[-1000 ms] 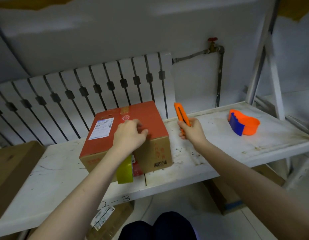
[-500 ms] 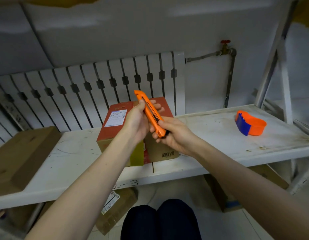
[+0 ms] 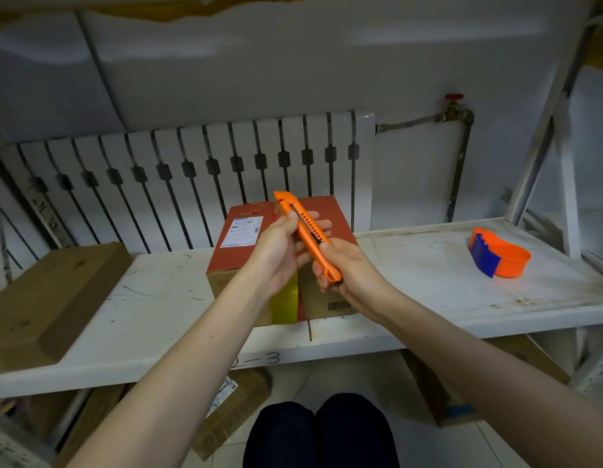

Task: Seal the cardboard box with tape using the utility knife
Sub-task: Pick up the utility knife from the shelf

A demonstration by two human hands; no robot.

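An orange utility knife (image 3: 305, 231) is held slanted in front of me, tip up and to the left, above the box. My right hand (image 3: 344, 271) grips its lower end, thumb on the slider. My left hand (image 3: 283, 248) holds its upper half. Behind them, a red-topped cardboard box (image 3: 330, 211) with a white label (image 3: 242, 233) stands on the white shelf (image 3: 158, 309). A strip of yellow tape (image 3: 284, 304) hangs down the box's front. No blade is visible at the knife's tip.
An orange and blue tape dispenser (image 3: 497, 256) lies on the shelf at the right. A flat brown carton (image 3: 46, 298) rests at the left end. A white radiator (image 3: 192, 184) and a pipe with a red valve (image 3: 454, 106) stand behind. More cartons lie under the shelf.
One second ago my left hand pressed on the box and my right hand alone held the knife by the box's side. Both hands have since brought the knife together above the box.
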